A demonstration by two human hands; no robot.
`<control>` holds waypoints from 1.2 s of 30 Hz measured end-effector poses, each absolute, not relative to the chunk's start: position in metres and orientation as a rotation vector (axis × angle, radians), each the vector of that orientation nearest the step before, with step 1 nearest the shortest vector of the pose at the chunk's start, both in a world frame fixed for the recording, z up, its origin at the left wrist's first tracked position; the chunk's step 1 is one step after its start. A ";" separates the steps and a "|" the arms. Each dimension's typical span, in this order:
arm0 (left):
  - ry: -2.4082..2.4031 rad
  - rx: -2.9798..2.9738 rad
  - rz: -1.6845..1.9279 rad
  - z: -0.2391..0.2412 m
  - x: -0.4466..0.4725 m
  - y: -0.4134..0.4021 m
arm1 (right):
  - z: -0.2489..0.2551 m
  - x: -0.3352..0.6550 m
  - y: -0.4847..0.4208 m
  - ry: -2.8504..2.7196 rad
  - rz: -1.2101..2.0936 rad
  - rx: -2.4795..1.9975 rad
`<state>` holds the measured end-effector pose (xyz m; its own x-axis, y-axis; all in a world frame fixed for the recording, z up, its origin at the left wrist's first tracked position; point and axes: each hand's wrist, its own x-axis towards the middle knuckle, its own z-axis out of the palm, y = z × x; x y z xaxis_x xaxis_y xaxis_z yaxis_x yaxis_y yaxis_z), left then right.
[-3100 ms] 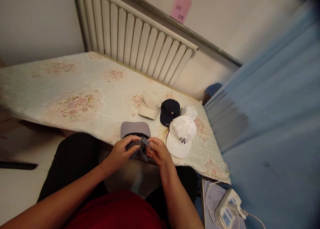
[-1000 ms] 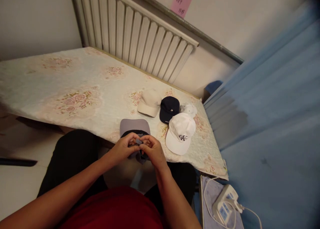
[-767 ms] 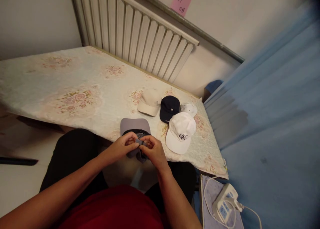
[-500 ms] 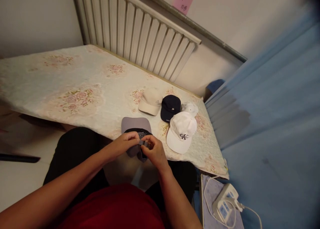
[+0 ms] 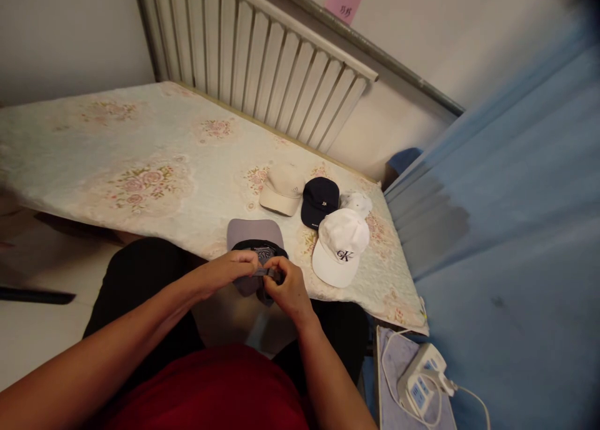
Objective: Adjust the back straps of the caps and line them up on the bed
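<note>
A grey baseball cap (image 5: 254, 230) lies at the near edge of the bed, its brim pointing away from me and its dark inside showing. My left hand (image 5: 239, 266) pinches one side of the cap's back strap (image 5: 265, 272) between thumb and fingers. On the other side, my right hand (image 5: 287, 286) is closed on the same strap, fingertips bent round it. A short stretch of strap shows between the two hands. The cap's lower back part hangs under my fingers, partly hidden.
Beyond the grey cap sit a beige cap (image 5: 282, 190), a navy cap (image 5: 320, 202), a white CK cap (image 5: 341, 247) and a pale cap (image 5: 356, 203). A flowered sheet (image 5: 187, 217) covers the bed. A power strip (image 5: 422, 383) with cables stands at lower right, beside a blue curtain (image 5: 506, 230).
My hands have moved slightly apart along the strap, the left one shifting a little to the left. More strap shows between them. The other caps stay in place.
</note>
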<state>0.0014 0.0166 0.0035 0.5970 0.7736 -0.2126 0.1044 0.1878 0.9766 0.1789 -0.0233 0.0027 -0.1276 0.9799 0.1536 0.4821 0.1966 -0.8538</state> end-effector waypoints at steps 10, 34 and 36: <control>0.743 1.227 0.545 0.000 -0.003 0.017 | 0.003 0.178 -0.026 -1.687 0.851 -1.411; 0.742 1.170 0.569 -0.012 -0.011 0.025 | -0.013 0.203 -0.016 -1.339 1.484 -1.153; 0.744 1.152 0.555 -0.011 -0.014 0.026 | -0.015 0.208 -0.013 -1.324 1.530 -1.123</control>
